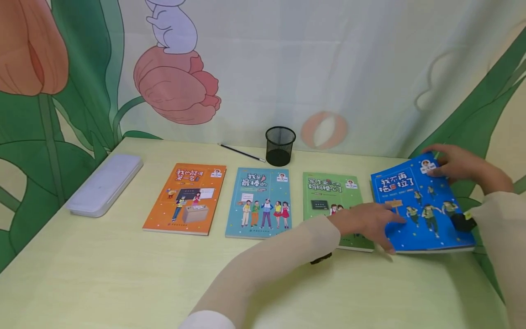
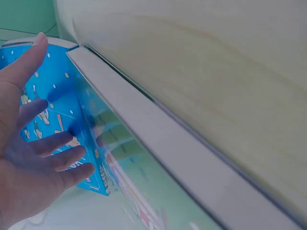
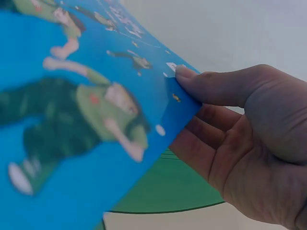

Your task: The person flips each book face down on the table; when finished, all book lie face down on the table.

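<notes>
A blue book (image 1: 411,233) lies at the right side of the table, its cover facing up and its upper right side raised. My right hand (image 1: 464,167) grips that side; in the right wrist view the thumb (image 3: 192,81) presses on the cover, with the other fingers beneath. Over the book's left side, my left hand (image 1: 371,221) has its fingers spread, and in the left wrist view they look extended and apart. Just left of the blue book is a green book (image 1: 328,183), partly covered by my left hand and forearm.
A teal book (image 1: 259,183) and an orange book (image 1: 185,196) lie in the row to the left. Behind them are a black mesh pen cup (image 1: 280,146) and a pencil (image 1: 241,152). A pale case (image 1: 104,185) sits at the table's left edge, and a printed curtain (image 1: 255,59) hangs behind.
</notes>
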`<state>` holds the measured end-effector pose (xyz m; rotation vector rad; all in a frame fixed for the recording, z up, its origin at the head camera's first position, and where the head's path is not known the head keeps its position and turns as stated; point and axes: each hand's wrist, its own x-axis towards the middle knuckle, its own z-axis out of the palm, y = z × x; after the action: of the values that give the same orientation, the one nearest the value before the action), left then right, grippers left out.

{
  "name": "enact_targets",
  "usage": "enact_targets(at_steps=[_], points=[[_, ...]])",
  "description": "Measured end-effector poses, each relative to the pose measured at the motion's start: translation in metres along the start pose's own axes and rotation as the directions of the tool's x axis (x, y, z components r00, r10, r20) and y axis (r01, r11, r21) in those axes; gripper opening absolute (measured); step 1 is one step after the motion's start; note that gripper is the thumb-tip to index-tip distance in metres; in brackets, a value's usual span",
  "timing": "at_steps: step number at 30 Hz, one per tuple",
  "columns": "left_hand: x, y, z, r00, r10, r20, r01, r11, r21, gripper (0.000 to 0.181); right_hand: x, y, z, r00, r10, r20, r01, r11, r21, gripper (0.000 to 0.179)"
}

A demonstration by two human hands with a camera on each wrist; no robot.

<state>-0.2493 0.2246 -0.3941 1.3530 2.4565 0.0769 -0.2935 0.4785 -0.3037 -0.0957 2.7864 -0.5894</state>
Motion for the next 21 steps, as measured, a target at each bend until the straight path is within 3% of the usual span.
enact_targets(at_steps=[7,17,21], points=[[-0.005,0.009,-0.003,0.997,0.044,-0.068,-0.046,0.999,-0.029,0.096,-0.006,-0.009,-0.007,1.000,-0.002,-0.027,0.001,1.000,-0.030,0.060],[-0.005,0.017,-0.006,0.984,0.099,-0.148,-0.125,0.975,-0.183,0.111,-0.015,-0.021,-0.017,0.997,0.020,-0.073,-0.022,1.000,-0.021,0.061],[-0.005,0.020,-0.007,0.977,0.110,-0.181,-0.146,0.969,-0.198,0.112,-0.017,-0.025,-0.020,0.993,0.042,-0.110,-0.041,0.999,0.009,0.063]])
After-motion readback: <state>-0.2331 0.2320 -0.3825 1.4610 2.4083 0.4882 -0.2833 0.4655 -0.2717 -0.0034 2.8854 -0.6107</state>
